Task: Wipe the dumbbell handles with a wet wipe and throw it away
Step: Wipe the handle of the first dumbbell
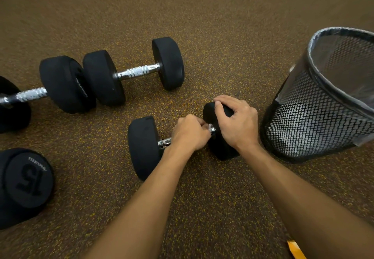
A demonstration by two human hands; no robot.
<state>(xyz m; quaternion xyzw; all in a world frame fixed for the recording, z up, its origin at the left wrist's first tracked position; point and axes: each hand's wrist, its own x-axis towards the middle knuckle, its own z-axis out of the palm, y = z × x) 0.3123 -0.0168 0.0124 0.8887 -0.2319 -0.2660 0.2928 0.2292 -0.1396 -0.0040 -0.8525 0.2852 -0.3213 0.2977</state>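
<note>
The left hand (190,132) is closed in a fist around the handle (165,142) of the near dumbbell (143,147), covering most of the bar. Only a short chrome stub shows by the left head and a glint of the collar by the right one. The right hand (236,121) grips the top of that dumbbell's right head, fingers curled over its rounded edge and thumb on the inner face.

The dumbbell lies on the speckled brown floor (202,26), its two heads thick, matte black discs with softened rims and its handle bright and polished.

Just beside the right hand stands a black wire-mesh bin (323,107) lined with a clear bag and tilted in this view. Farther off to the left lies a second dumbbell (133,70) with a ribbed chrome handle, and a third dumbbell (66,82) touches its end. At the lower left, a weight marked 15 (26,180) faces up. A yellow strip (295,248) shows at the bottom edge.
</note>
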